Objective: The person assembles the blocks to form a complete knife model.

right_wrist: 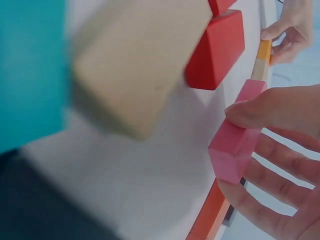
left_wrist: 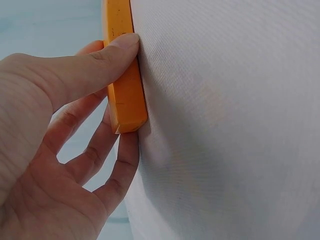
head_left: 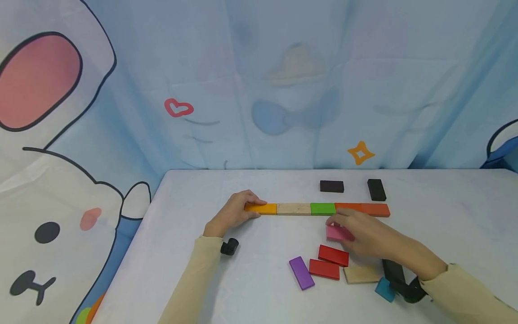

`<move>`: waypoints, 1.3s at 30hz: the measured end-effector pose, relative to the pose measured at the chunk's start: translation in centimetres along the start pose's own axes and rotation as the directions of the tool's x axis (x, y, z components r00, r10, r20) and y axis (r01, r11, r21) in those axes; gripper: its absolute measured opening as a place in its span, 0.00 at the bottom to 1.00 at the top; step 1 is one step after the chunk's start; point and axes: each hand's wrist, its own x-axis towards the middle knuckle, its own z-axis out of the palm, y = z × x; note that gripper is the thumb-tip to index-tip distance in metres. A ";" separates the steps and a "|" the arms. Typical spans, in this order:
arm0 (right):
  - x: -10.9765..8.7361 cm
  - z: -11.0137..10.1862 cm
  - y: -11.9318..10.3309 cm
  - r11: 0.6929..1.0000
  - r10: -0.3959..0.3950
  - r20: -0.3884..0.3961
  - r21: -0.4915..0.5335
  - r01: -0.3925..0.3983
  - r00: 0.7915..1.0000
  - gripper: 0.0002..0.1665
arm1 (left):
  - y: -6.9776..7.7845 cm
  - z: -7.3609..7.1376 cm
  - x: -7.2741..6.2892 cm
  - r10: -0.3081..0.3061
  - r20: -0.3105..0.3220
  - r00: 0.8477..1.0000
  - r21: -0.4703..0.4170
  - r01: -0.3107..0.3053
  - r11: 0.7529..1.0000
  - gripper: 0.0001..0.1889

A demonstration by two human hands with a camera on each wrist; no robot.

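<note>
My left hand (head_left: pixel 234 211) pinches the yellow-orange block (left_wrist: pixel 127 95) at the left end of a straight row, thumb on its near side and fingers behind. To its right in that row come a natural wood block (head_left: pixel 293 209), a green block (head_left: pixel 323 209) and two orange blocks (head_left: pixel 375 210), end to end. My right hand (head_left: pixel 368 231) holds a pink block (head_left: pixel 338 233) between thumb and fingers, just on the near side of the row. In the right wrist view the thumb lies across the pink block's face, with the fingers around its far side.
Nearer me lie two red blocks (head_left: pixel 324 269), a purple block (head_left: pixel 301 272), a wood block (head_left: pixel 362 274) and a blue block (head_left: pixel 385 289), partly under my right wrist. Two black blocks (head_left: pixel 332 186) lie behind the row. A patterned curtain (head_left: pixel 283 90) hangs beyond the table.
</note>
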 end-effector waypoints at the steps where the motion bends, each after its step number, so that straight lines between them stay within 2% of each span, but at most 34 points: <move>1: 0.4 0.0 0.0 1.000 -0.015 -0.007 -0.003 0.015 1.000 0.28 | 0.0 0.0 0.0 -0.001 0.000 1.000 0.000 0.001 1.000 0.19; 7: 2.1 0.1 -0.3 0.996 -0.083 -0.042 -0.048 0.081 0.996 0.25 | 0.1 0.0 0.1 0.010 0.000 1.000 0.004 -0.010 1.000 0.19; 17: 2.9 0.4 -0.4 0.985 -0.101 -0.077 -0.150 0.088 0.992 0.26 | 0.2 0.0 0.1 0.005 -0.003 1.000 0.003 -0.005 1.000 0.19; 27: 3.4 1.0 -0.4 0.982 -0.072 -0.064 -0.179 0.059 0.995 0.25 | 0.1 0.1 0.1 -0.004 -0.001 1.000 -0.002 0.004 1.000 0.19; 39: 3.8 1.2 -0.6 0.978 -0.101 -0.107 -0.195 0.079 0.989 0.24 | 0.0 -0.1 0.0 -0.011 -0.002 1.000 -0.005 0.011 1.000 0.19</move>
